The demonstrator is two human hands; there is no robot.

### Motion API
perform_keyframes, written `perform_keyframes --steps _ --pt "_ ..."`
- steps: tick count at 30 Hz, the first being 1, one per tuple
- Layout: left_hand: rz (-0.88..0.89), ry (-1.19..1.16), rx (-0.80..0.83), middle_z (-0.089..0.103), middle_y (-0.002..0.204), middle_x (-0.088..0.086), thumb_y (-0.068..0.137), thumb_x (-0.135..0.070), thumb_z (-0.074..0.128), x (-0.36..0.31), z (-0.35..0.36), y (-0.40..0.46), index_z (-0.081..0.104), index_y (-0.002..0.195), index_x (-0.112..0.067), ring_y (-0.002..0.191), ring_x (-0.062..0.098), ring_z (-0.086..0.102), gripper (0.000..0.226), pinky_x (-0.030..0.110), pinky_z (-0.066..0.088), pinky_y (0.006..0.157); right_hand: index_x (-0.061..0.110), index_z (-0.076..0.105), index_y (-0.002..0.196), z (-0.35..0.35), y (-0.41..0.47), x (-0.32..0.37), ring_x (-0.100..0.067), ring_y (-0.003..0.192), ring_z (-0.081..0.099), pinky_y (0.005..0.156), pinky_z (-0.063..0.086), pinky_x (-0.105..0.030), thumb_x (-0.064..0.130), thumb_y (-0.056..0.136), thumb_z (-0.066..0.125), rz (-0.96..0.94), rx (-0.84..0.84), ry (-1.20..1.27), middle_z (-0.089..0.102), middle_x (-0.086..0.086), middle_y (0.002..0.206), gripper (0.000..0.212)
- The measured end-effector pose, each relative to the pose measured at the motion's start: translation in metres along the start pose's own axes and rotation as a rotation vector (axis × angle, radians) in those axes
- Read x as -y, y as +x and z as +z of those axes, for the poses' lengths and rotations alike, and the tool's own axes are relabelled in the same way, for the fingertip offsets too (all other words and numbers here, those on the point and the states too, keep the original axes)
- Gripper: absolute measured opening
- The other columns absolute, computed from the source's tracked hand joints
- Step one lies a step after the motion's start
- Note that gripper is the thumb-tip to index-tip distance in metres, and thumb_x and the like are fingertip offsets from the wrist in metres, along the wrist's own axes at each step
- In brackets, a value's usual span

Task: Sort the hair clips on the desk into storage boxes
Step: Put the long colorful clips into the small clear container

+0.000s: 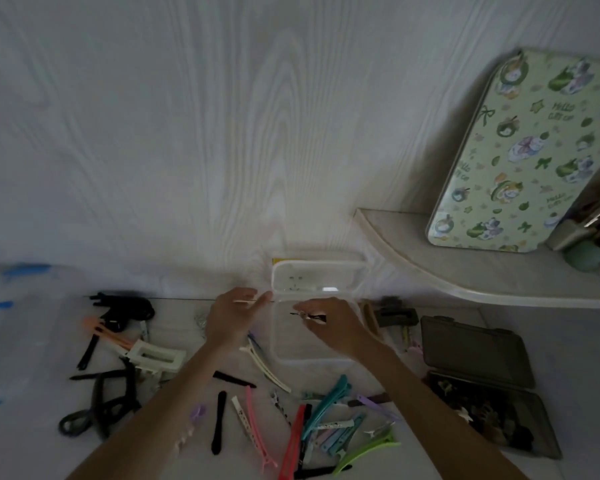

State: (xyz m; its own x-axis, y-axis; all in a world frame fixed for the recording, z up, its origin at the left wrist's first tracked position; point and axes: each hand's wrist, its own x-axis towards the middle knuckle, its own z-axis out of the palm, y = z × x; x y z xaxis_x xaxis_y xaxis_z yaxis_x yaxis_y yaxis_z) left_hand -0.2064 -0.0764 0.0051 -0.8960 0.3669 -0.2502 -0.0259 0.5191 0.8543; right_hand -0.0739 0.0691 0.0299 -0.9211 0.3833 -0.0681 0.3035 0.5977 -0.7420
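A clear storage box [281,355] stands open at the back of the desk, its lid [317,277] leaning against the wall. My right hand [329,325] hovers over the box and pinches a small dark hair clip [307,316]. My left hand [234,317] is at the box's left edge and holds a thin pale clip [246,301] between thumb and fingers. Several coloured clips [326,424] lie in a heap near the front, with black clips [219,420] to their left.
A dark grey box [478,386] lies open at the right with small claw clips inside. Black hair ties and a white claw clip [155,355] sit at the left. A patterned green tin [520,150] leans on a raised shelf [465,282] at the right.
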Motion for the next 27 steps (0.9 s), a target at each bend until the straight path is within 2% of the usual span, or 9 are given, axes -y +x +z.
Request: perform_keyframes --steps 3,5,9,12,16,18,21,23,27 --pt "0.111 0.257 -0.082 0.070 0.100 -0.004 0.086 -0.034 0.062 0.009 -0.031 0.001 0.069 0.096 -0.027 0.089 0.013 0.065 0.014 0.026 0.047 0.074 0.020 0.063 0.117 0.009 -0.001 -0.012 -0.011 0.114 0.056 0.095 0.035 -0.010 0.009 0.086 0.059 0.030 0.012 -0.056 0.063 0.004 0.121 0.033" --pt "0.218 0.455 -0.091 0.067 0.113 -0.002 0.093 -0.016 0.049 0.015 -0.044 0.007 0.068 0.106 -0.028 0.102 0.017 0.062 0.025 0.028 0.046 0.081 0.023 0.062 0.116 0.012 -0.010 -0.020 -0.010 0.113 0.056 0.095 0.032 -0.008 0.010 0.086 0.059 -0.004 -0.011 -0.066 0.063 0.005 0.119 0.032" --pt "0.365 0.751 0.189 0.054 0.134 0.005 0.091 -0.010 0.050 0.018 -0.047 0.017 0.053 0.130 -0.022 0.122 0.021 0.051 0.041 0.029 0.040 0.099 0.028 0.066 0.104 0.014 -0.037 -0.020 -0.004 0.098 0.053 0.087 0.036 -0.007 0.017 0.086 0.056 -0.189 -0.162 -0.219 0.065 0.009 0.102 0.023" --pt "0.453 0.931 0.346 0.043 0.143 0.000 0.090 -0.016 0.054 0.020 -0.036 0.025 0.039 0.139 -0.020 0.131 0.018 0.040 0.052 0.031 0.038 0.102 0.026 0.067 0.095 0.011 -0.059 -0.013 -0.001 0.085 0.053 0.074 0.044 -0.011 0.021 0.085 0.055 -0.320 -0.190 -0.309 0.065 0.010 0.088 0.016" --pt "0.513 1.068 0.304 0.045 0.138 0.002 0.087 -0.019 0.057 0.030 -0.029 0.030 0.050 0.129 -0.016 0.131 0.022 0.037 0.043 0.036 0.044 0.094 0.028 0.066 0.096 0.015 -0.085 -0.029 0.000 0.079 0.053 0.062 0.044 -0.012 0.011 0.078 0.061 -0.309 -0.033 -0.405 0.066 0.011 0.087 0.025" --pt "0.546 1.075 0.243 0.051 0.131 0.005 0.086 -0.022 0.058 0.034 -0.027 0.030 0.057 0.119 -0.016 0.124 0.025 0.045 0.034 0.035 0.045 0.089 0.028 0.065 0.103 0.020 -0.096 -0.043 -0.003 0.088 0.058 0.072 0.045 -0.009 0.008 0.076 0.061 -0.263 0.032 -0.415 0.067 0.010 0.098 0.034" --pt "0.513 1.179 0.206 0.056 0.124 0.002 0.089 -0.032 0.054 0.032 -0.030 0.029 0.060 0.116 -0.020 0.117 0.023 0.050 0.030 0.032 0.045 0.085 0.030 0.057 0.117 0.030 -0.106 -0.063 -0.007 0.109 0.053 0.090 0.046 -0.022 0.020 0.073 0.068 -0.255 0.052 -0.462 0.063 0.008 0.117 0.047" --pt "0.475 1.191 0.181 0.060 0.115 0.003 0.091 -0.028 0.051 0.030 -0.032 0.028 0.064 0.110 -0.020 0.110 0.023 0.054 0.024 0.034 0.047 0.082 0.034 0.060 0.112 0.036 -0.107 -0.070 -0.005 0.106 0.054 0.087 0.049 -0.025 0.030 0.071 0.066 -0.260 0.040 -0.506 0.064 0.010 0.113 0.042" --pt "0.474 1.204 0.165 0.064 0.108 0.002 0.093 -0.024 0.048 0.033 -0.034 0.024 0.064 0.103 -0.017 0.101 0.021 0.060 0.020 0.031 0.047 0.078 0.036 0.069 0.095 0.049 -0.099 -0.070 -0.002 0.084 0.053 0.067 0.048 -0.014 0.030 0.067 0.065 -0.145 -0.035 -0.490 0.063 0.014 0.090 0.029"
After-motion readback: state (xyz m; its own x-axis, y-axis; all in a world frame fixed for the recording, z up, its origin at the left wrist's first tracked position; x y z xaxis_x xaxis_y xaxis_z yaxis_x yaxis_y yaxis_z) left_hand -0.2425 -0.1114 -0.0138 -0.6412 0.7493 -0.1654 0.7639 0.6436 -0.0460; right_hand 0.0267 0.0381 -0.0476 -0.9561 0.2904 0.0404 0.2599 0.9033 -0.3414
